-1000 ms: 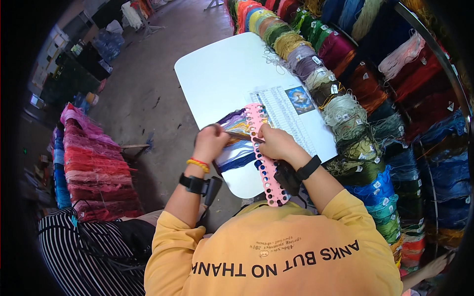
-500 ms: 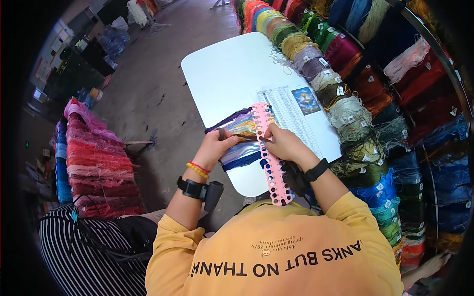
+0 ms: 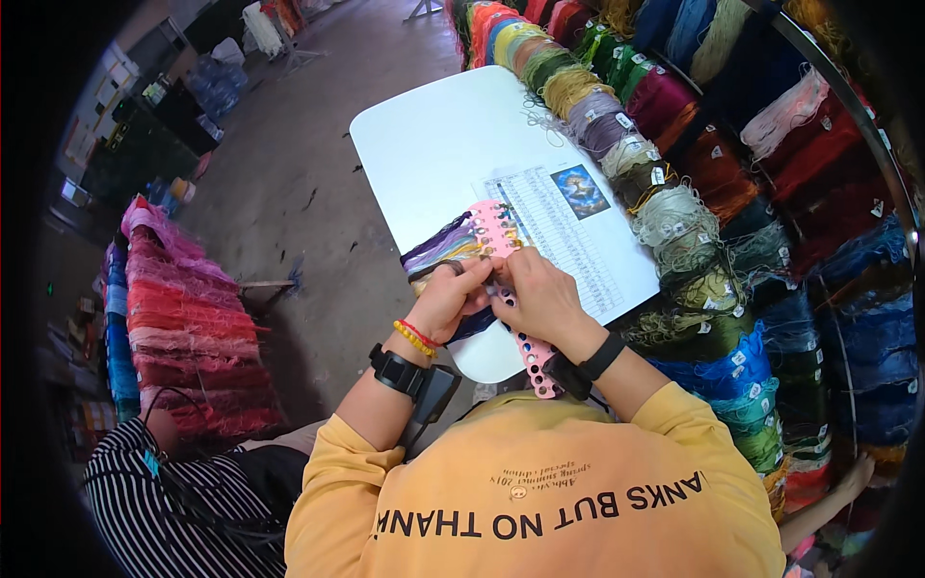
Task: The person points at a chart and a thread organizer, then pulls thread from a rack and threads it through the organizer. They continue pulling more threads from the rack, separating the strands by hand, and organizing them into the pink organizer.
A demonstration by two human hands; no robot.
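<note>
A pink thread card [image 3: 497,228] with rows of holes lies slanted over the near part of a white board. Hanks of embroidery thread [image 3: 439,247] in purple, lilac, yellow and navy hang from its left side. My left hand [image 3: 453,295] is closed at the card's left edge, thumb and forefinger pinching thread. From the right, my right hand [image 3: 544,294] reaches over the card, its fingers bent and pinched close to the left fingertips. The strand between them is mostly hidden by my fingers.
Under the card, a printed chart sheet [image 3: 559,236] with a small blue picture lies on the white board [image 3: 424,144]. Racks of coloured yarn [image 3: 674,217] line the right side; pink and red yarn [image 3: 188,318] hangs at left. A person in stripes [image 3: 145,501] is at lower left; another person's arm [image 3: 833,501] shows lower right.
My left hand has moved right, up to the card, and my hands now meet over it. The brown strand stretched between them earlier is now covered. The card has shifted slightly left.
</note>
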